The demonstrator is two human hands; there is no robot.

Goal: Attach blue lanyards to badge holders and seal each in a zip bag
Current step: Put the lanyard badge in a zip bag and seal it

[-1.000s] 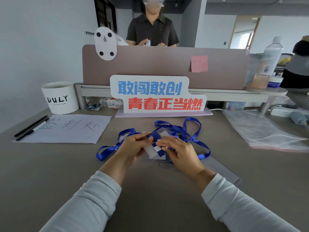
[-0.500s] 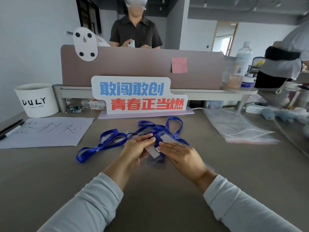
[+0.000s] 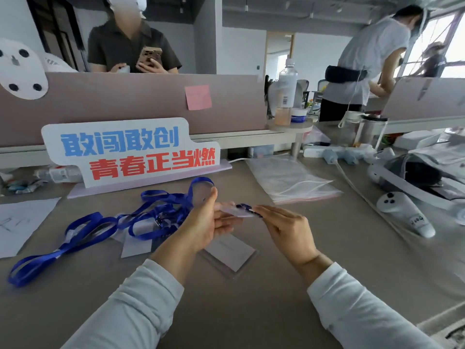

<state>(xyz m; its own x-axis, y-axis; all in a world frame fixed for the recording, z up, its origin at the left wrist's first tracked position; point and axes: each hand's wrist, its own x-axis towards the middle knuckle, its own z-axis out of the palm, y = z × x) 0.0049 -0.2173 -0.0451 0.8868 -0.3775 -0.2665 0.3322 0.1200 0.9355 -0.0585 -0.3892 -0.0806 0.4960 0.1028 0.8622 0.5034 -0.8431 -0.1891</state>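
Attaching looks under way: above the tabletop (image 3: 251,313), the fingers of the left hand (image 3: 208,222) and right hand (image 3: 289,229) pinch a badge holder (image 3: 235,211) where a blue lanyard (image 3: 245,206) end meets it; next, probably fastening it, then reaching for a zip bag (image 3: 289,180).

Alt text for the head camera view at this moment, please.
The left hand and right hand hold a clear badge holder between them above a desk. Tangled blue lanyards lie to the left, a second holder lies below the hands, and zip bags sit farther right.
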